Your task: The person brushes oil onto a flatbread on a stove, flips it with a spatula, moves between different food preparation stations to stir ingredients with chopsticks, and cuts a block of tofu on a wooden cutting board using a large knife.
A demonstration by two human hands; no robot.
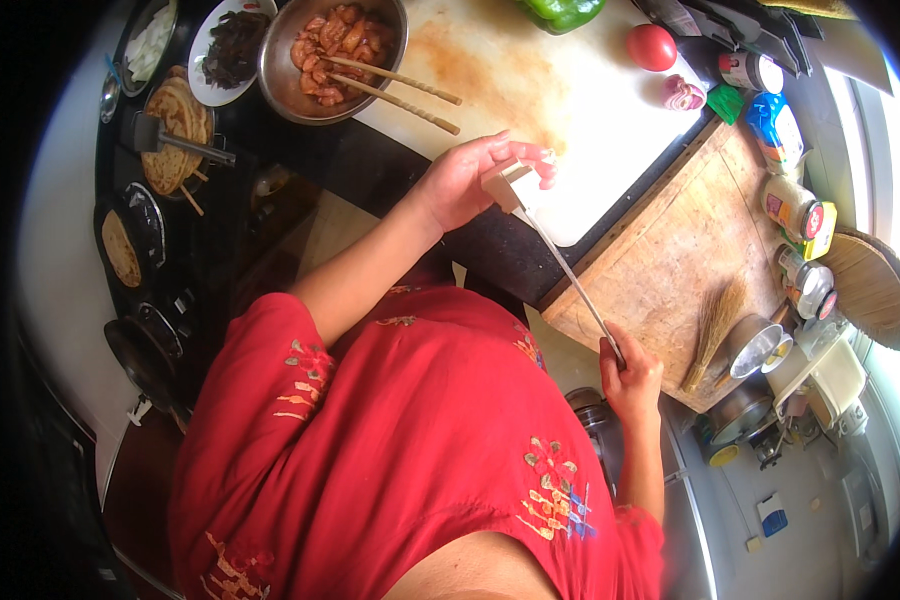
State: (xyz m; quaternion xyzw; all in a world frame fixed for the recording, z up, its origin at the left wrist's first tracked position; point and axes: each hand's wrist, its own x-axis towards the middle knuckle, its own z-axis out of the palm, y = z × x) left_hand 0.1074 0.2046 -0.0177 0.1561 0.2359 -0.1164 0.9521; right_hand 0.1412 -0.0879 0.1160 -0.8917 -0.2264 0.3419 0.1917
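Note:
My right hand (634, 371) is closed on the lower end of a long, thin metal tool (570, 274), seen edge-on, so its kind is unclear. A pale tan block (506, 184) sits at its upper end, in front of the palm of my left hand (472, 176). The left fingers reach past the block, over the edge of a stained white cutting board (607, 150); a small pale bit shows at the fingertips. Whether they grip the block is unclear. A green bell pepper (562, 13), a tomato (651, 47) and a cut piece of red onion (682, 93) lie on the board.
A steel bowl (401, 45) of raw meat pieces holds two chopsticks (397, 79). Left of it are a white dish (199, 52) of dark food and flatbreads (169, 142). Right are a wooden board (645, 262), a straw brush (712, 334) and jars (791, 206).

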